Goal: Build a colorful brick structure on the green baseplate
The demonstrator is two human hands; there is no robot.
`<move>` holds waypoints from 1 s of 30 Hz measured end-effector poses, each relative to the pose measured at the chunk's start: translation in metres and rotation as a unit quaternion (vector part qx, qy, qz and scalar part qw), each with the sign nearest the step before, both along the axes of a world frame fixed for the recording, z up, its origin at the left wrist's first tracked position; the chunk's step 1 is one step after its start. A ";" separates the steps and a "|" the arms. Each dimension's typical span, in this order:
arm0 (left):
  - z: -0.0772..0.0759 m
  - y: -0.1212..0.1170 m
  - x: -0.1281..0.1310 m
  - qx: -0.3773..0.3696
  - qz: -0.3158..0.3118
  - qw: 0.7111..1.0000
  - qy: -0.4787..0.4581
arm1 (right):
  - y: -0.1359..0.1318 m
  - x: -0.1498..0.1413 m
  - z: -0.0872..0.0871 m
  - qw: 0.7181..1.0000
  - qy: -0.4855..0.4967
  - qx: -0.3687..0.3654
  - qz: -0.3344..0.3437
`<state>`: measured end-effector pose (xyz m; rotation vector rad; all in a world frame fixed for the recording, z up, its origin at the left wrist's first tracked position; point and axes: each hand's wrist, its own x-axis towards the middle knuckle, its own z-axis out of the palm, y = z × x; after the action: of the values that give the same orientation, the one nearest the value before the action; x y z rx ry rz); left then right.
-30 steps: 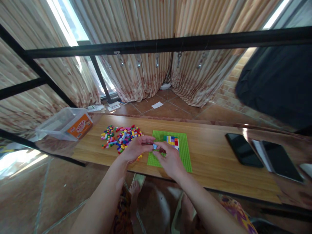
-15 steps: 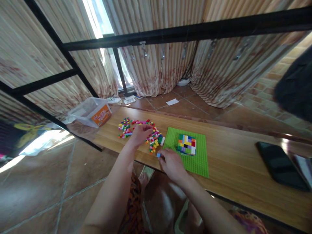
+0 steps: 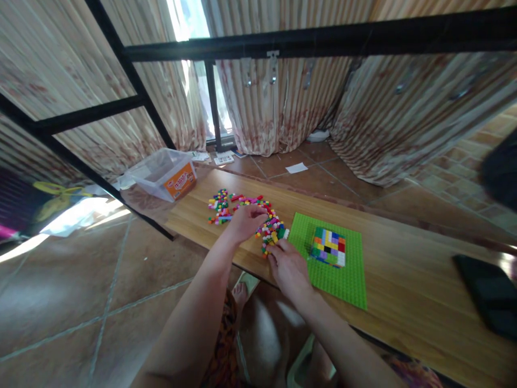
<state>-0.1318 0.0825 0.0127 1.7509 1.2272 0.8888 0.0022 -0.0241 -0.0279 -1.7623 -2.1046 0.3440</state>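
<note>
Small coloured toy bricks (image 3: 273, 222) lie in a loose pile on the wooden table. Over the pile's middle is my left hand (image 3: 244, 222), its thumb and fingertips drawn together; whatever they pinch is hidden. My right hand (image 3: 291, 267) reaches into the pile's near end, fingers bent close together among yellow and other bricks. I cannot make out what it holds. To the right lies a green baseplate (image 3: 347, 288), carrying a square block of multicoloured bricks (image 3: 329, 248) pressed together. Neither hand touches that block.
A clear plastic box (image 3: 155, 183) with an orange label stands past the table's left end. A dark tablet-like slab (image 3: 487, 293) lies on the table at the right. Behind the table are a black metal frame (image 3: 242, 49) and striped curtains (image 3: 258, 118).
My right hand has moved from beside the baseplate to the pile's near end. The light blue brick in its fingertips no longer shows. My left hand stays over the pile; the view has shifted.
</note>
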 end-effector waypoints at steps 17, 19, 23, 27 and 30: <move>-0.001 -0.006 0.018 -0.001 -0.096 0.995 0.032 | -0.013 0.067 0.042 0.967 0.206 0.118 -0.089; -0.003 -0.013 0.031 0.007 -0.108 0.993 0.042 | -0.022 0.105 0.044 0.949 0.240 0.120 -0.167; -0.008 -0.029 0.062 0.021 -0.111 0.991 0.076 | -0.038 0.159 0.032 0.938 0.212 0.058 -0.267; -0.010 -0.042 0.089 0.032 -0.104 0.987 0.121 | -0.044 0.160 0.020 0.949 0.178 -0.009 -0.258; -0.012 -0.046 0.102 0.033 -0.110 0.983 0.140 | -0.043 0.148 0.016 0.955 0.148 -0.038 -0.253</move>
<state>-0.0298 0.0370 0.0004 2.0722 1.1594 0.5740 0.1506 -0.0670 -0.0115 -2.0649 -1.3922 0.5059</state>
